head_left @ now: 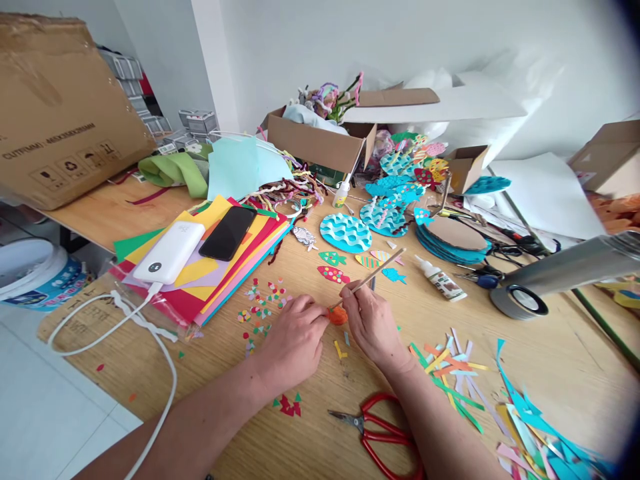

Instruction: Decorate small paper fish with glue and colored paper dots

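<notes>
My right hand (374, 321) is closed round a thin wooden stick (379, 268), its lower end down by a small orange paper cutout (339, 316). My left hand (300, 333) pinches that cutout's left edge, fingers bent and pressed together. Its full outline is partly covered by my fingers. Just beyond lie paper fish: a red spotted one (333, 274), a green one (333, 259), a striped one (367, 262) and a blue one (395, 275). Small coloured paper bits (260, 308) are scattered left of my left hand. Red-handled scissors (380, 427) rest open near my right forearm.
Coloured sheets (215, 280) carry a white power bank (170, 252) and a black phone (228, 233); its cable (173, 373) loops beside my left arm. A glue bottle (441, 279), a grey cylinder (570, 273), paper strips (455, 367) and blue wavy discs (345, 232) surround the work area.
</notes>
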`<state>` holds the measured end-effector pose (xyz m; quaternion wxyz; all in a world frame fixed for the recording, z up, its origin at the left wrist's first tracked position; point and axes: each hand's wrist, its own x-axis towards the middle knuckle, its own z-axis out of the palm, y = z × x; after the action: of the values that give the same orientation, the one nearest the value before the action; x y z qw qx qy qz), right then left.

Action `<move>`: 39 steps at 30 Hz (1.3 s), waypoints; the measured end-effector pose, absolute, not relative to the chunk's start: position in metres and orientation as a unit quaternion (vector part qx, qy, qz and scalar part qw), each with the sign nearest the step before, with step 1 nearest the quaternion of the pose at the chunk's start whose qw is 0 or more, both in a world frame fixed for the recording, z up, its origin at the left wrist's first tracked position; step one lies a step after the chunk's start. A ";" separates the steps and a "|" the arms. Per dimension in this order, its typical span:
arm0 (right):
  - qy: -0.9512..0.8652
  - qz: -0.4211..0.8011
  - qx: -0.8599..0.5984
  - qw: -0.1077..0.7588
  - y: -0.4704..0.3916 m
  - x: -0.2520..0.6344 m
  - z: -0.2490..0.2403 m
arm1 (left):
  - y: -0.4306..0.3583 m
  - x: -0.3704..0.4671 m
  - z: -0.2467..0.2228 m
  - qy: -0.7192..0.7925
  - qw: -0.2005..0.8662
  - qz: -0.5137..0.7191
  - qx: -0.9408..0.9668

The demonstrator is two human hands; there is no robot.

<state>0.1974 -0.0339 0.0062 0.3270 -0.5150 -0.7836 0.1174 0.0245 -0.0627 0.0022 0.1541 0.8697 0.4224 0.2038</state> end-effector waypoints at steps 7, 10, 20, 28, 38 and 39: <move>-0.787 0.114 -0.515 0.319 -0.034 0.197 0.006 | -0.063 0.025 0.003 0.424 0.153 0.205 0.869; -0.789 0.106 -0.513 0.319 -0.034 0.197 0.007 | -0.063 0.025 0.003 0.425 0.152 0.204 0.869; -0.792 0.096 -0.512 0.318 -0.033 0.197 0.005 | -0.063 0.026 0.003 0.426 0.147 0.205 0.869; -0.781 0.114 -0.518 0.331 -0.033 0.198 0.005 | -0.061 0.025 -0.001 0.442 0.124 0.223 0.860; -0.773 0.133 -0.515 0.346 -0.033 0.198 0.008 | -0.058 0.029 -0.003 0.454 0.108 0.214 0.858; -0.772 0.133 -0.516 0.347 -0.033 0.198 0.008 | -0.057 0.029 -0.003 0.455 0.106 0.214 0.858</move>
<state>0.1978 -0.0327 0.0078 0.3465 -0.5162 -0.7718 0.1333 0.0291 -0.0571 -0.0032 0.1061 0.8580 0.4545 0.2144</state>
